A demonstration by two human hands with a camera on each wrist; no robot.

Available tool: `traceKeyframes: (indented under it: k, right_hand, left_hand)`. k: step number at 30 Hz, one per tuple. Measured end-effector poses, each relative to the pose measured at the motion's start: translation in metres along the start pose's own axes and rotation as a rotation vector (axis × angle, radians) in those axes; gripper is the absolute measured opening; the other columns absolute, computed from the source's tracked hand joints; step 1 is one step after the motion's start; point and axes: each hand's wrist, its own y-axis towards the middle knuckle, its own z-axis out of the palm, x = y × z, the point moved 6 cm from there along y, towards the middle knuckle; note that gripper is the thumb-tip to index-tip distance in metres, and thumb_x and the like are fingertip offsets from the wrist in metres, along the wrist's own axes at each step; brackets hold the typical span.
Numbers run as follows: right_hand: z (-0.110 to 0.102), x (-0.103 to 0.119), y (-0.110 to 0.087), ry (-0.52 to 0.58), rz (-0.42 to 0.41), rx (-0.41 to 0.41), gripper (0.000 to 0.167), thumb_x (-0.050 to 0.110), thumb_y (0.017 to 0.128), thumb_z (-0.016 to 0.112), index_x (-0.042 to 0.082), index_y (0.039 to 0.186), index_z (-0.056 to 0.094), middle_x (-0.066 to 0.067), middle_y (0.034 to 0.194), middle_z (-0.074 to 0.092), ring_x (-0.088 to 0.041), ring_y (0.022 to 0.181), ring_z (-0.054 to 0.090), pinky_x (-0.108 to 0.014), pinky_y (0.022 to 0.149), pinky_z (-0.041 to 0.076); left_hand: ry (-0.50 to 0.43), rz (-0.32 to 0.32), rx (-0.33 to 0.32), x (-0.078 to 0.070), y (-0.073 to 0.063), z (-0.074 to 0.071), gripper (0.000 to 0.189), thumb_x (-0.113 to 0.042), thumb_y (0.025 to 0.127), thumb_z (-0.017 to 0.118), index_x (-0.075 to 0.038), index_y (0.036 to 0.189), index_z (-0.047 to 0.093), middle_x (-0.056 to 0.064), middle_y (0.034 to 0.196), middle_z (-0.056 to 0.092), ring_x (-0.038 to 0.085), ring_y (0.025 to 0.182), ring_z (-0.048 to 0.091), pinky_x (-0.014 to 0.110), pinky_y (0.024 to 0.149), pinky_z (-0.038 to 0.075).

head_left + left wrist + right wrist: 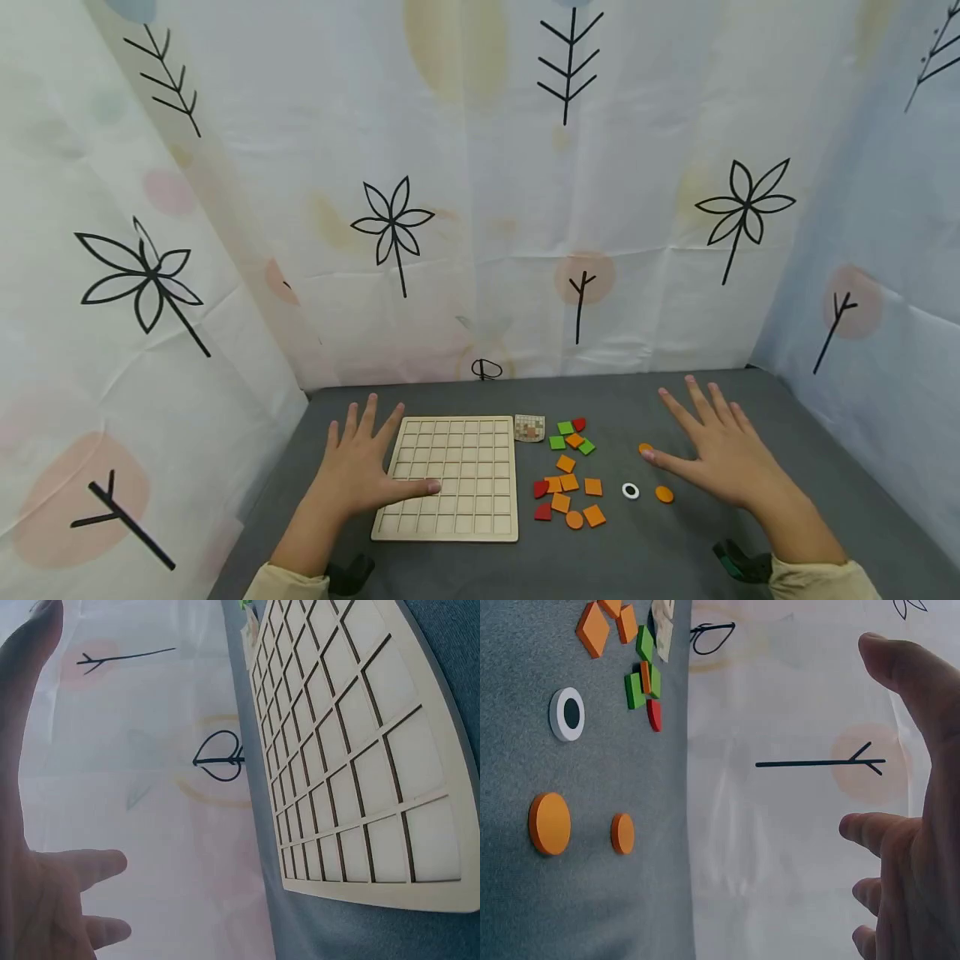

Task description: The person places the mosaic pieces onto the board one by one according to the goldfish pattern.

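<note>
A wooden grid board [459,537] with rows of square recesses lies on the grey table. Over its left edge my left hand [360,471] is spread, its thumb overlapping the grid in the head view; it holds nothing. On the right my right hand [727,454] is spread too, its fingers apart and nothing in it. An orange disc [664,494] and a second orange disc [622,833] lie beside the right hand, the second close by its thumb tip in the head view. A white ring [567,715] with a dark centre lies left of the discs.
Between board and ring are scattered several orange square tiles [593,487], green tiles [557,442], red pieces [542,512] and an orange round piece [574,520]. A small patterned card [529,428] lies at the board's far right corner. Printed cloth [465,317] hangs behind the table.
</note>
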Motion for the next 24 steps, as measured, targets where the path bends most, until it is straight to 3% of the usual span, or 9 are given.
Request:
traceKeyframes:
  k: [5, 9, 11, 15, 19, 24]
  right_hand:
    - [0.002, 0.005, 0.004, 0.035, -0.002, -0.005, 0.105, 0.076, 0.092, 0.064, 0.017, 0.171, 0.027, -0.03, 0.176, 0.006, -0.061, 0.159, 0.004, -0.081, 0.122, 0.008]
    - [0.003, 0.008, 0.009, 0.063, -0.019, -0.038, 0.097, 0.071, 0.093, 0.067, 0.009, 0.164, 0.043, -0.031, 0.174, 0.018, -0.061, 0.158, 0.013, -0.08, 0.122, 0.013]
    - [0.004, 0.01, 0.011, 0.098, -0.025, -0.057, 0.087, 0.066, 0.095, 0.069, 0.006, 0.157, 0.053, -0.031, 0.168, 0.033, -0.06, 0.153, 0.028, -0.079, 0.118, 0.025]
    - [0.014, 0.01, 0.013, 0.301, -0.022, -0.073, 0.063, 0.05, 0.102, 0.069, 0.005, 0.146, 0.063, -0.027, 0.15, 0.058, -0.054, 0.136, 0.054, -0.073, 0.104, 0.047]
    - [0.027, 0.008, 0.016, 0.497, -0.005, -0.123, 0.048, 0.035, 0.106, 0.069, 0.002, 0.14, 0.066, -0.024, 0.138, 0.067, -0.046, 0.125, 0.064, -0.066, 0.102, 0.052]
    - [0.041, 0.006, 0.023, 0.574, 0.042, -0.186, 0.041, 0.028, 0.105, 0.07, 0.002, 0.136, 0.068, -0.019, 0.126, 0.072, -0.036, 0.111, 0.07, -0.041, 0.09, 0.061]
  left_hand:
    - [-0.025, 0.001, -0.034, 0.001, 0.002, 0.002, 0.128, -0.095, 0.073, 0.065, -0.019, 0.17, 0.029, 0.025, 0.177, 0.009, 0.057, 0.161, 0.011, 0.079, 0.123, 0.016]
    - [-0.04, 0.024, -0.137, 0.003, 0.003, 0.005, 0.114, -0.085, 0.081, 0.07, -0.011, 0.164, 0.043, 0.026, 0.173, 0.028, 0.054, 0.157, 0.028, 0.076, 0.12, 0.031]
    - [-0.05, 0.051, -0.214, 0.004, 0.002, 0.007, 0.103, -0.075, 0.085, 0.074, -0.007, 0.159, 0.05, 0.026, 0.167, 0.04, 0.052, 0.152, 0.041, 0.072, 0.115, 0.04]
    - [-0.09, 0.088, -0.34, 0.008, -0.002, 0.013, 0.087, -0.058, 0.086, 0.084, -0.003, 0.15, 0.06, 0.025, 0.155, 0.056, 0.049, 0.138, 0.058, 0.068, 0.104, 0.053]
    - [-0.165, 0.063, -0.322, 0.015, -0.004, 0.027, 0.087, -0.058, 0.086, 0.085, -0.004, 0.15, 0.06, 0.023, 0.156, 0.056, 0.048, 0.137, 0.059, 0.067, 0.103, 0.053]
    - [-0.23, 0.038, -0.248, 0.018, -0.002, 0.043, 0.096, -0.069, 0.084, 0.081, -0.008, 0.155, 0.056, 0.02, 0.161, 0.051, 0.046, 0.142, 0.055, 0.066, 0.105, 0.053]
